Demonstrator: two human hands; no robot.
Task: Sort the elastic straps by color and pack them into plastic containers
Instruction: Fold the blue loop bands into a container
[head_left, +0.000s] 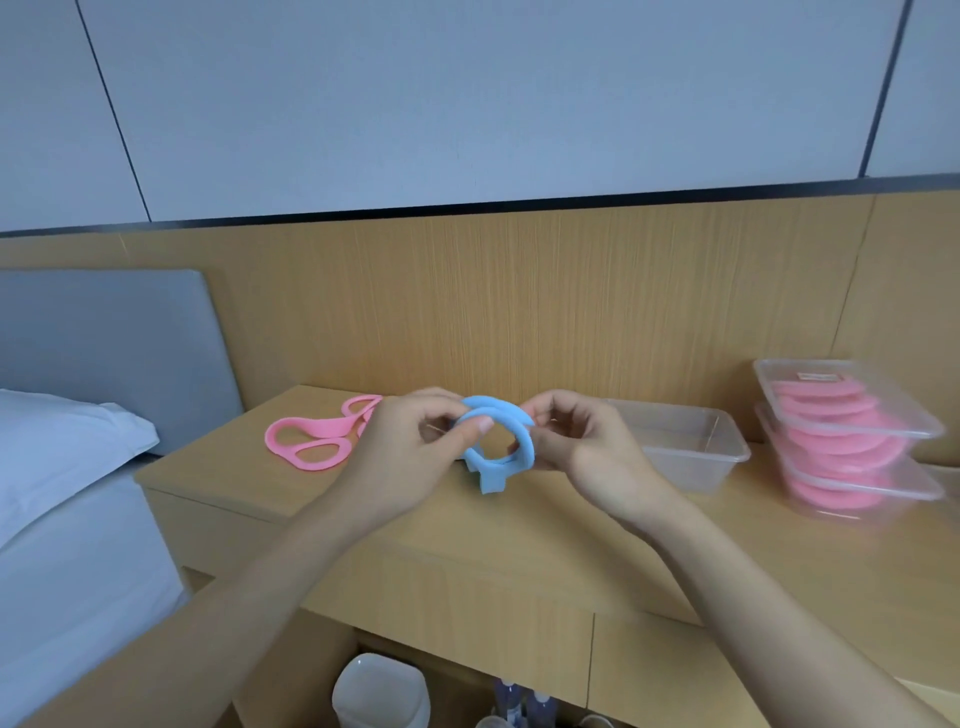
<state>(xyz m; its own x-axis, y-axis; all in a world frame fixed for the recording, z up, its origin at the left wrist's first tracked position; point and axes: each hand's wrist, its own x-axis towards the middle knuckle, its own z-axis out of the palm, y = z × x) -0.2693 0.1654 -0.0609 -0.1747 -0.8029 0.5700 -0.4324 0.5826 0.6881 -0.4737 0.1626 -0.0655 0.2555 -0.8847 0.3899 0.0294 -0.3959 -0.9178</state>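
Coiling looks to be the step in hand: a blue strap (496, 410) is held in the air just above the wooden table (519, 551), wound into a ring of a couple of turns, with one flared end hanging at the bottom. The left hand (410, 457) pinches the left side of the ring between thumb and curled fingers. The right hand (587, 457) grips the opposite side, fingers curled round the band.

On the table to the left lie pink straps (311, 441), uncoiled and partly hidden behind the left hand. Just behind the right hand stands an open clear container (696, 473) that seems to hold nothing. Further right is a stack of two lidded containers (893, 415) filled with coiled pink straps, so pink seems largely packed and blue is only starting.

The next move probably calls for keeping the coil tight while carrying it rightward, then laying it flat in the open container. The band looks springy and may unwind once one hand lets go, so pressing it against the container floor before releasing would help. The loose pink straps are not yet packed, and it is unclear which container would take them
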